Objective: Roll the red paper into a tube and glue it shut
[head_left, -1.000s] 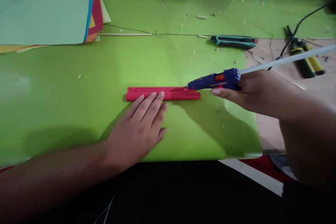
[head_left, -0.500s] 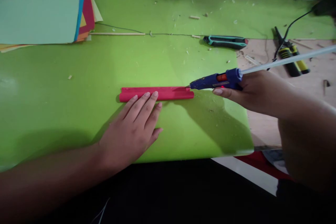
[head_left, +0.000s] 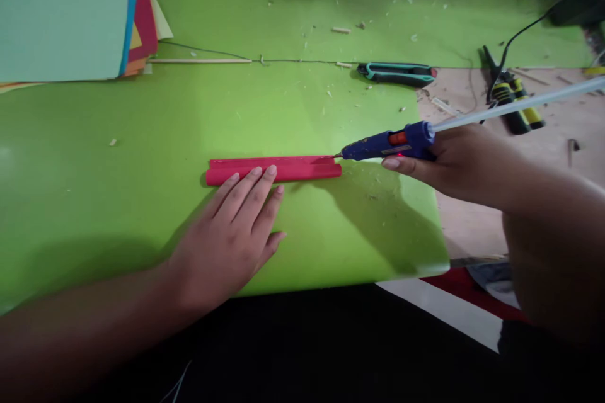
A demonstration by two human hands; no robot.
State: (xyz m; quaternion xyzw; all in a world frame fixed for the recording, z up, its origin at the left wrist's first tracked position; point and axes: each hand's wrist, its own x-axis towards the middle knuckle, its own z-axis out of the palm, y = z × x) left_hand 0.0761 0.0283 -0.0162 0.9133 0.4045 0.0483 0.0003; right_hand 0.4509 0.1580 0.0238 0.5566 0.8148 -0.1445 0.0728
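**Left hand flat on red paper roll (head_left: pixel 307 169); right hand gripping blue glue gun (head_left: pixel 387 145) at the roll's right end.**

At far left, a stack of coloured paper (head_left: pixel 61 25) rests on the green sheet (head_left: pixel 94 138), cut off by the frame, with a thin wooden stick (head_left: pixel 198 61) just beside it. My left hand (head_left: pixel 224 258) lies open, fingertips on the roll and hiding part of its near edge. My right hand (head_left: pixel 454 164) is closed around the gun's grip, its fingers partly hidden. I cannot make out whether the nozzle touches the roll or any glue shows. Behind lie a green-handled cutter (head_left: pixel 397 73) and a yellow-and-black tool (head_left: pixel 513 101), partly crossed by a black cable (head_left: pixel 515 38). A clear glue stick (head_left: pixel 520 104) passes over them.
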